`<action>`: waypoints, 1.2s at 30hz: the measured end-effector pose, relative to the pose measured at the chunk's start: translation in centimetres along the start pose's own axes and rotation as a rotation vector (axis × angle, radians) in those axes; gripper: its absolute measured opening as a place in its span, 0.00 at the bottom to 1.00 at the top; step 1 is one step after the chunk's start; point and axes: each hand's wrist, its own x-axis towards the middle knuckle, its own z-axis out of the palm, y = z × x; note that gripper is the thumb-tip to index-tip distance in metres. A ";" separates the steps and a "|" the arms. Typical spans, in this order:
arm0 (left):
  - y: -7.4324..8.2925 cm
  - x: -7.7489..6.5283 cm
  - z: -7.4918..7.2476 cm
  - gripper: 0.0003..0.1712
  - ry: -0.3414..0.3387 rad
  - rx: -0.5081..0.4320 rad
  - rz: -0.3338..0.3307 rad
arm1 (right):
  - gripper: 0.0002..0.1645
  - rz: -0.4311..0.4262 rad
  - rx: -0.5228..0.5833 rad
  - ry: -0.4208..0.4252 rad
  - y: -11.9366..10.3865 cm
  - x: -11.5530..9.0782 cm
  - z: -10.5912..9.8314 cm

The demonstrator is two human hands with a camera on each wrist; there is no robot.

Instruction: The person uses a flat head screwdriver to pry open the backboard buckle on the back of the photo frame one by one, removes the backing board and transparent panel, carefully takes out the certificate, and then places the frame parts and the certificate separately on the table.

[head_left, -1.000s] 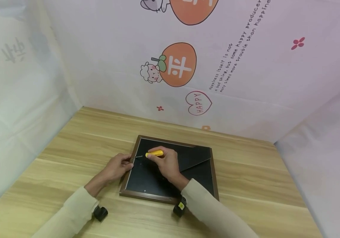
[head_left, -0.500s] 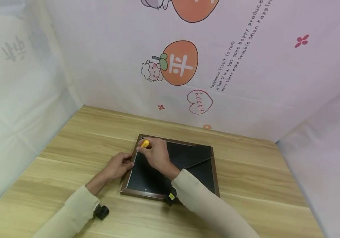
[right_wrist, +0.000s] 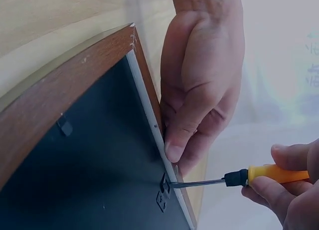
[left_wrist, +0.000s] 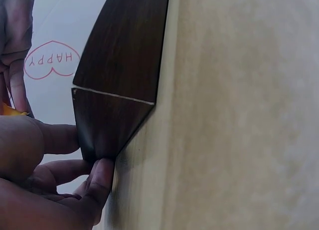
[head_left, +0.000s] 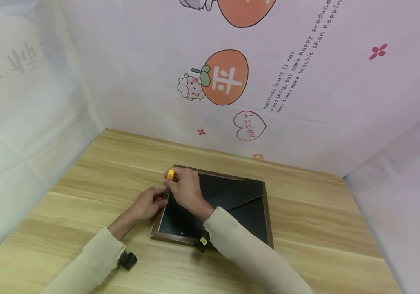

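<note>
A brown picture frame (head_left: 268,216) lies back side up, its black backing board (head_left: 213,185) showing. My left hand (head_left: 146,204) pinches the frame's left side between thumb and fingers; in the left wrist view the fingers press on its dark outer edge (left_wrist: 114,55). With my right hand (head_left: 185,188) I grip a screwdriver (right_wrist: 279,174) by its yellow handle. In the right wrist view its metal shaft reaches over the frame's pale inner edge, the tip right at a small black metal fitting (right_wrist: 161,200) on the backing.
A folded black stand flap (head_left: 241,196) lies on the backing's right half. Another small metal tab (right_wrist: 65,125) sticks out near the frame's edge. Beneath is a wood-grain table (head_left: 323,228), walled by white printed cloth (head_left: 140,61) at the back and sides.
My right hand has moved left with the screwdriver, from over the backing to the frame's left edge, and the handle has turned more upright. My left hand keeps its hold on the frame.
</note>
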 end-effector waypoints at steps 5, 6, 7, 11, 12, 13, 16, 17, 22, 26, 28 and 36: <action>-0.1 -0.1 -0.2 0.17 0.008 0.017 0.010 | 0.04 0.033 0.078 -0.022 0.7 -0.1 -0.7; -0.1 -0.1 -0.2 0.18 0.011 0.019 0.009 | 0.04 0.041 0.097 -0.025 1.1 -0.2 -0.9; -0.2 0.0 -0.1 0.18 0.014 0.019 0.005 | 0.05 0.045 0.111 -0.029 1.5 -0.3 -1.1; -0.2 -0.1 0.1 0.23 0.016 -0.011 -0.028 | 0.08 0.060 0.145 -0.056 3.3 -0.8 -2.1; -0.2 -0.1 0.1 0.24 0.014 -0.021 -0.036 | 0.08 0.068 0.146 -0.066 3.6 -0.9 -2.4; -0.2 0.0 0.1 0.24 0.012 -0.030 -0.043 | 0.10 0.075 0.151 -0.076 3.9 -1.0 -2.6; -0.1 0.1 0.2 0.25 0.004 -0.045 -0.058 | 0.13 0.106 0.149 -0.103 4.7 -1.4 -3.3; -0.1 0.1 0.2 0.24 0.004 -0.044 -0.061 | 0.14 0.110 0.143 -0.110 4.8 -1.4 -3.5; 0.0 0.1 0.3 0.24 0.009 -0.035 -0.076 | 0.16 0.088 0.056 -0.105 4.8 -1.5 -3.9; 0.0 0.2 0.3 0.25 0.006 -0.031 -0.070 | 0.15 0.024 -0.029 -0.081 4.2 -1.4 -3.7; 0.0 0.2 0.3 0.25 0.005 -0.032 -0.072 | 0.14 -0.007 -0.066 -0.070 3.9 -1.3 -3.6; 0.0 0.3 0.2 0.24 0.003 -0.014 -0.061 | 0.13 -0.068 -0.139 -0.042 3.0 -1.4 -3.3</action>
